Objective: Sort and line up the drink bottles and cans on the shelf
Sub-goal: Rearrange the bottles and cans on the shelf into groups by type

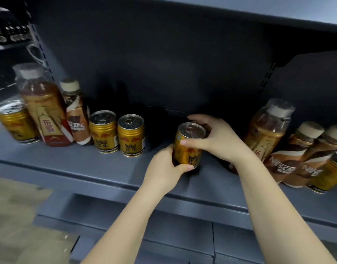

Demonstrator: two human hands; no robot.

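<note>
Gold can (188, 147): left hand (164, 168) wraps its base, right hand (215, 138) curls over its rim. Advice: slide left, upright, beside pair of cans (117, 133), labels forward.

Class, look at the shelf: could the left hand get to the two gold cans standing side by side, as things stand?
Probably not at once: the left hand has its grip on another can. The shelf towards the two cans lies bare.

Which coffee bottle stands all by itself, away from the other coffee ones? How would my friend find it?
Look at the left end of the grey shelf. Between the tall tea bottle and two gold cans stands one Nescafe bottle, the only coffee bottle on that side.
</note>
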